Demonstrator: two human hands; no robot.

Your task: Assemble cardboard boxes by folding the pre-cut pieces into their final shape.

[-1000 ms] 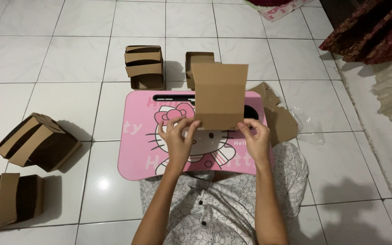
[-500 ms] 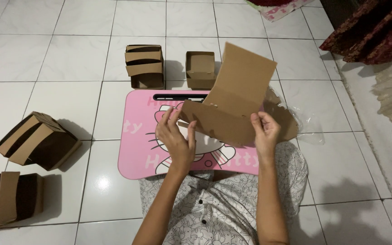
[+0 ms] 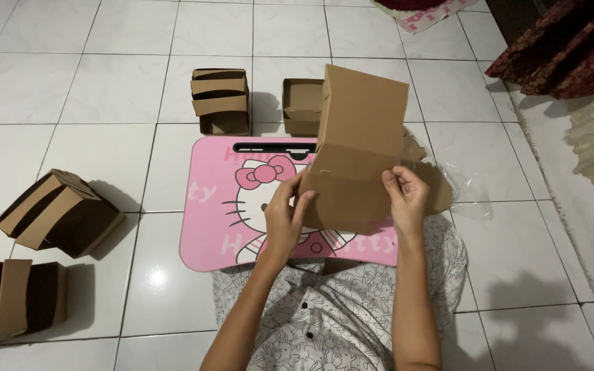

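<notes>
Cardboard box blank (image 3: pixel 359 154), brown, half-folded, is held upright above the pink lap table (image 3: pixel 214 220), pinched at both lower side edges. Left hand (image 3: pixel 284 221): thumb on the near face, fingers curled behind the left edge. Right hand (image 3: pixel 405 200): thumb and fingertips pinching the right edge. Beyond the fingertips, two folded boxes (image 3: pixel 221 101) sit on the white tiles. Well left of the left hand, more stacked boxes (image 3: pixel 56 213). Clear plastic wrap (image 3: pixel 465 196) lies just right of the right hand.
</notes>
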